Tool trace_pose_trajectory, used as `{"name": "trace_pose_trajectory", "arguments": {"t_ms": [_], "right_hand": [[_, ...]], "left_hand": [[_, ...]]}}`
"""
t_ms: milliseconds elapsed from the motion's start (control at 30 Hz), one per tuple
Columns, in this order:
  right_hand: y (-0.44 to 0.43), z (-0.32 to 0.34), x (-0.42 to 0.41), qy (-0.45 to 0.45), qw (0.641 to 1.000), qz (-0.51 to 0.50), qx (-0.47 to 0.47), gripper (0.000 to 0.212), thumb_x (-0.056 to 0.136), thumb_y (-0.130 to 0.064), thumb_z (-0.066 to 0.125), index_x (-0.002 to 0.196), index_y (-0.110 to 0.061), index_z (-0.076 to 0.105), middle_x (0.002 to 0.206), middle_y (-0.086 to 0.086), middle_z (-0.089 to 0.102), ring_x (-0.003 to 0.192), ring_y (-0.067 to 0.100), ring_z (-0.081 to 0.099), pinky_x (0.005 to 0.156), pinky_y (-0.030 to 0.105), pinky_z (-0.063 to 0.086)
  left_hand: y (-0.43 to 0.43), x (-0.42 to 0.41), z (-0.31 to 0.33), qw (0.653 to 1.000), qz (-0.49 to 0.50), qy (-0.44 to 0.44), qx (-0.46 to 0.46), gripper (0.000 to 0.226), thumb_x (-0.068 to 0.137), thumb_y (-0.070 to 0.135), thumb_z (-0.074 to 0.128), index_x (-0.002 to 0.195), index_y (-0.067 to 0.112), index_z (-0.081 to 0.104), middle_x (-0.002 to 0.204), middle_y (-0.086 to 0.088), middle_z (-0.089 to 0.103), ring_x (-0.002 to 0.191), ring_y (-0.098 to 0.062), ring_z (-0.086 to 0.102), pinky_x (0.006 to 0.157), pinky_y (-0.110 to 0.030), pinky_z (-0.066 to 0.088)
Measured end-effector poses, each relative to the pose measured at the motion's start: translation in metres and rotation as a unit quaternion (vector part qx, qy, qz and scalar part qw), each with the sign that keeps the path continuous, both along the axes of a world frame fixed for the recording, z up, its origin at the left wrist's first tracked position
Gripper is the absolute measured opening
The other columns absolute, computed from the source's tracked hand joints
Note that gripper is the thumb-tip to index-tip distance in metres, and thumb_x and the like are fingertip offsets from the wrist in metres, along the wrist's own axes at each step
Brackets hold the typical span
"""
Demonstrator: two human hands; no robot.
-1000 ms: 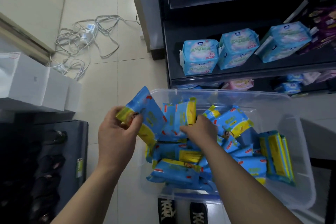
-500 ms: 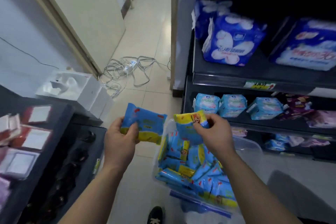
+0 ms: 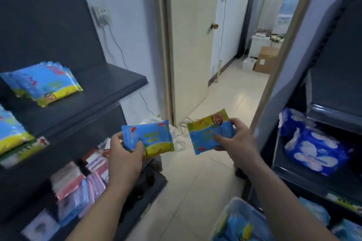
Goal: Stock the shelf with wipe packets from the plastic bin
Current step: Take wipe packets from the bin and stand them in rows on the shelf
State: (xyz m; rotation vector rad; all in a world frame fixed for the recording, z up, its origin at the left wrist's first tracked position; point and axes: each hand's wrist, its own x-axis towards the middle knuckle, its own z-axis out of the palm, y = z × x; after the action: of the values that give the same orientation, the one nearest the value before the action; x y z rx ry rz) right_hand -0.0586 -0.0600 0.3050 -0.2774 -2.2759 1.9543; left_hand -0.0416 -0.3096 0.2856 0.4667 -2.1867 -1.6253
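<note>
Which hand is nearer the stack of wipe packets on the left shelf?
Left. The left hand, holding a wipe packet, is below and right of the stack; the right hand is farther right.

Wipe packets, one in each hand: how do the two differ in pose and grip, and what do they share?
The left packet has its yellow band at the bottom; the right packet has it on top. The left hand grips its packet's lower left corner; the right hand holds its packet by the right side, thumb across the front. Both are blue and yellow.
</note>
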Motion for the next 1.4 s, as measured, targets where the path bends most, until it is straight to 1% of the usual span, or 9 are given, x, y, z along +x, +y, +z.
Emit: {"name": "trace_pose_trajectory", "arguments": {"t_ms": [67,200,433,633,733,867,1067,1167,1400], "right_hand": [[-0.031,0.018,-0.018,0.024,0.999,0.029,0.024,0.031,0.074,0.001,0.072,0.095,-0.016,0.057,0.091,0.007,0.068,0.079,0.02,0.07,0.059,0.034,0.06],[-0.099,0.049,-0.053,0.072,0.991,0.066,0.087,0.03,0.068,-0.003,0.074,0.09,-0.017,0.061,0.083,0.004,0.067,0.073,0.019,0.065,0.064,0.033,0.057],[-0.199,0.09,-0.1,0.168,0.973,0.085,0.136,0.024,0.067,-0.002,0.072,0.072,-0.021,0.058,0.063,-0.005,0.055,0.056,0.007,0.046,0.047,0.009,0.037],[-0.249,0.101,-0.144,0.199,0.966,0.113,0.121,0.027,0.069,-0.001,0.072,0.066,-0.021,0.055,0.058,-0.009,0.046,0.053,0.008,0.039,0.047,0.011,0.035],[-0.268,0.1,-0.174,0.198,0.964,0.139,0.111,0.016,0.07,-0.004,0.071,0.074,-0.016,0.062,0.049,-0.016,0.047,0.052,0.007,0.04,0.051,0.023,0.041],[-0.293,0.104,-0.218,0.224,0.947,0.193,0.123,0.036,0.075,-0.005,0.069,0.056,-0.021,0.043,0.042,-0.016,0.038,0.043,0.003,0.034,0.043,0.011,0.028],[-0.322,0.106,-0.284,0.24,0.909,0.312,0.135,0.021,0.077,-0.004,0.068,0.07,-0.021,0.057,0.058,-0.014,0.055,0.054,0.002,0.045,0.053,0.018,0.039],[-0.338,0.106,-0.308,0.225,0.884,0.378,0.157,0.01,0.079,-0.007,0.066,0.086,-0.014,0.065,0.071,-0.002,0.061,0.062,0.009,0.051,0.058,0.028,0.044],[-0.383,0.097,-0.324,0.272,0.747,0.531,0.294,0.026,0.077,-0.005,0.06,0.082,-0.03,0.065,0.067,-0.011,0.055,0.056,0.003,0.046,0.051,0.017,0.034]], "left_hand": [[-0.03,-0.004,0.019,1.0,0.019,0.024,-0.006,0.029,0.085,0.012,0.064,0.11,0.021,0.051,0.099,0.001,0.062,0.087,-0.019,0.062,0.077,-0.038,0.054],[-0.091,-0.013,0.046,0.997,0.051,0.042,-0.048,0.013,0.088,0.014,0.06,0.1,0.02,0.056,0.087,0.001,0.062,0.074,-0.014,0.058,0.059,-0.028,0.046],[-0.178,-0.043,0.075,0.992,0.11,0.04,-0.049,0.014,0.093,0.021,0.055,0.105,0.022,0.048,0.09,0.003,0.056,0.078,-0.011,0.054,0.057,-0.027,0.039],[-0.217,-0.086,0.071,0.99,0.138,0.016,-0.001,0.01,0.092,0.021,0.056,0.101,0.021,0.05,0.093,-0.003,0.059,0.078,-0.017,0.055,0.058,-0.03,0.042],[-0.226,-0.11,0.065,0.987,0.151,0.017,0.042,0.012,0.092,0.019,0.057,0.101,0.022,0.049,0.094,0.0,0.059,0.079,-0.014,0.055,0.061,-0.029,0.045],[-0.242,-0.147,0.053,0.979,0.185,0.018,0.085,0.015,0.091,0.014,0.059,0.1,0.02,0.05,0.096,-0.001,0.059,0.084,-0.017,0.058,0.068,-0.03,0.048],[-0.26,-0.187,0.044,0.971,0.224,0.019,0.078,0.02,0.088,0.007,0.06,0.086,0.026,0.053,0.082,0.007,0.058,0.073,-0.009,0.056,0.063,-0.027,0.048],[-0.268,-0.197,0.04,0.966,0.258,0.0,0.032,0.017,0.086,0.01,0.065,0.098,0.02,0.057,0.084,0.01,0.059,0.079,-0.01,0.058,0.065,-0.026,0.046],[-0.277,-0.204,0.041,0.954,0.295,-0.011,-0.05,0.018,0.08,0.017,0.073,0.088,0.023,0.059,0.085,0.014,0.06,0.078,-0.001,0.055,0.058,-0.015,0.038]]}}
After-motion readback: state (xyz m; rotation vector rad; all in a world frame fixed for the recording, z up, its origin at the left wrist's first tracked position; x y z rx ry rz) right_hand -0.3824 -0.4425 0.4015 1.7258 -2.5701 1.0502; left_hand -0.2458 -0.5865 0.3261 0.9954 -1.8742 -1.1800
